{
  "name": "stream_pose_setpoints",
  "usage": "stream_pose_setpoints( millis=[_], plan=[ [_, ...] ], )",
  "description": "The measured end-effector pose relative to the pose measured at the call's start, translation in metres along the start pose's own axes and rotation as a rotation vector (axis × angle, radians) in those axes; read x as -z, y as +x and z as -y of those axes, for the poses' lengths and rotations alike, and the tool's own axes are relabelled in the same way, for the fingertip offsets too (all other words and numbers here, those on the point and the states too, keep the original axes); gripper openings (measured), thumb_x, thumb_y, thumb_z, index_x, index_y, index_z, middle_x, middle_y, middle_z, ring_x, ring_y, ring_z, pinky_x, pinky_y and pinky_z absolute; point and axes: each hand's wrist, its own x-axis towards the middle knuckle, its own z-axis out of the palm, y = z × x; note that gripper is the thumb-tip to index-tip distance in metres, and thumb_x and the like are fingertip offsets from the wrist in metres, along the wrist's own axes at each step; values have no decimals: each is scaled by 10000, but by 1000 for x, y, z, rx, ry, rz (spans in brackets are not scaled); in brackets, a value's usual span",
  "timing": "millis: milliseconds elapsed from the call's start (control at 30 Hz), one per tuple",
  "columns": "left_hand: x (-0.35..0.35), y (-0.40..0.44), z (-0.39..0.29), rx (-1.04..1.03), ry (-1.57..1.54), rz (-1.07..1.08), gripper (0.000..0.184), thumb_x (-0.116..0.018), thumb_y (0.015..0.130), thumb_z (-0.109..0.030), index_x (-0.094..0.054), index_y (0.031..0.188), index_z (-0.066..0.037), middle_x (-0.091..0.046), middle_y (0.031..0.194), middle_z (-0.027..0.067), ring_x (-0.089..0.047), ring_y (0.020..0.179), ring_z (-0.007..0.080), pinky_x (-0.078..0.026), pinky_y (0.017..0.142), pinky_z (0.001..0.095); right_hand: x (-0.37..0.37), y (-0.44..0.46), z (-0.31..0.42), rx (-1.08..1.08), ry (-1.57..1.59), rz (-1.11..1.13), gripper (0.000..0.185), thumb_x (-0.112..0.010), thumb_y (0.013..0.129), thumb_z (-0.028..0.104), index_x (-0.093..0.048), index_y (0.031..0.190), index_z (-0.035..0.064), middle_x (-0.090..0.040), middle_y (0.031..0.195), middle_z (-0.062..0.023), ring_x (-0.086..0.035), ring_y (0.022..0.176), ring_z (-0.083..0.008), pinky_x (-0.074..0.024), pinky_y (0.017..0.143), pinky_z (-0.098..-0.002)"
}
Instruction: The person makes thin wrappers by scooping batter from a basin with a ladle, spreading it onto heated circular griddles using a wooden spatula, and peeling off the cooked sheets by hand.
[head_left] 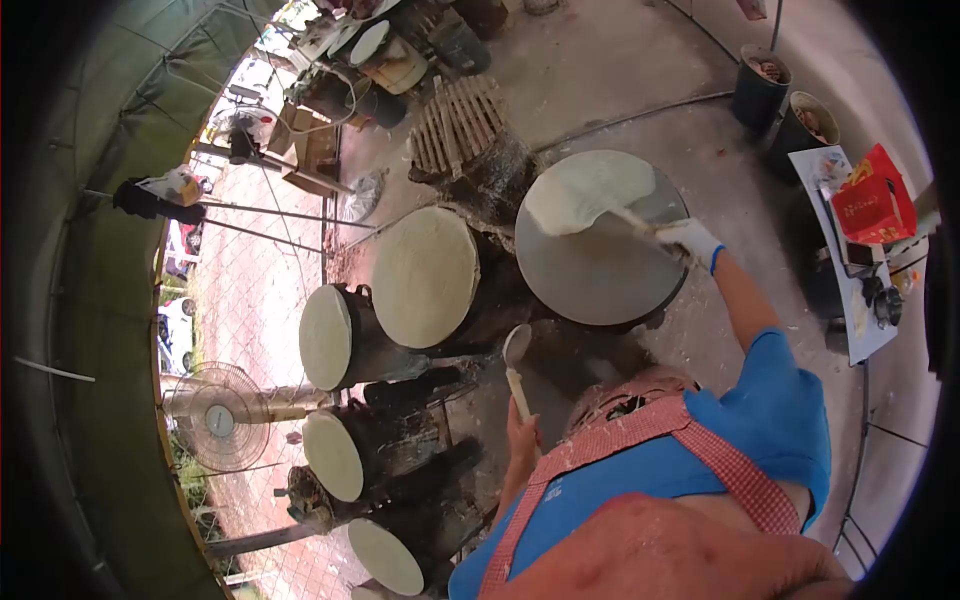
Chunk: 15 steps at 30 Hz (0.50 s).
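My right hand, in a white glove, grips the handle of a spreader over a big round griddle. Pale batter covers the griddle's upper part, and the spreader's far end touches the batter's edge. My left hand is closed around the light handle of a ladle, whose bowl points up, between the big griddle and the smaller ones. Left of it, a large griddle bears a pale round sheet that covers its top.
Smaller round griddles with pale tops line the left. Firewood is piled behind. A fan stands by the wire fence. At the right, a white table holds a red bag, near dark buckets.
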Motion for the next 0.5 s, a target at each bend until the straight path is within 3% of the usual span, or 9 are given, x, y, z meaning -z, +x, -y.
stream_pose_setpoints(
  millis=[100, 167, 200, 267, 300, 367, 400, 500],
  plan=[
    [-3, -9, 5, 141, -152, -43, 677, -457, 759, 29, -225, 1368, -157, -381, 588, -1, -333, 394, 82, -284, 346, 225, -23, -56, 24, -139, -7, 179, 248, -648, 748, 184, -644, 916, 2, -482, 535, 1, -392, 402, -68, -278, 363, -244],
    [5, -17, 28, 149, -177, -59, 676, -455, 761, 32, -226, 1366, -165, -380, 587, 0, -328, 396, 80, -277, 346, 224, 2, -43, 14, -143, -1, 249, 250, -656, 744, 183, -647, 914, 0, -503, 551, -17, -406, 404, -73, -289, 364, -248],
    [7, -15, 33, 149, -183, -66, 675, -454, 763, 34, -227, 1364, -172, -380, 586, 2, -323, 398, 79, -271, 346, 222, 27, -8, -12, -13, -9, 185, 288, -654, 733, 190, -638, 950, 1, -498, 550, -1, -403, 404, -69, -297, 363, -247],
    [6, -21, 29, 168, -206, -98, 680, -454, 762, 39, -225, 1363, -182, -382, 584, 4, -325, 398, 80, -269, 345, 223, 31, 27, 3, -4, -110, -52, 369, -648, 718, 193, -612, 1032, 3, -466, 535, 15, -368, 377, -68, -271, 331, -251],
    [4, -26, 29, 196, -227, -114, 685, -455, 762, 44, -223, 1362, -192, -383, 582, 7, -327, 397, 81, -266, 343, 223, 19, 20, 30, -14, -109, -42, 369, -648, 718, 193, -612, 1032, 3, -466, 535, 15, -368, 377, -68, -271, 331, -251],
    [-2, -26, 25, 264, -273, -147, 693, -453, 759, 52, -221, 1359, -201, -380, 578, 9, -327, 395, 83, -265, 338, 224, -6, 3, 67, -86, -195, 138, 342, -643, 708, 178, -630, 1008, 14, -481, 544, 16, -397, 400, -65, -286, 339, -249],
    [-2, -26, 24, 316, -329, -167, 700, -452, 755, 60, -218, 1357, -211, -377, 575, 11, -326, 393, 84, -263, 333, 224, -12, -4, 58, -82, -172, 209, 303, -656, 712, 179, -651, 967, 16, -502, 510, -21, -390, 366, -79, -292, 335, -263],
    [-5, -29, 25, 320, -359, -182, 711, -448, 758, 68, -200, 1359, -222, -370, 570, 16, -326, 389, 90, -261, 324, 225, -3, -21, 37, -234, -245, 318, 340, -654, 714, 182, -635, 1014, 23, -512, 531, -12, -394, 387, -71, -300, 347, -257]
  ],
)
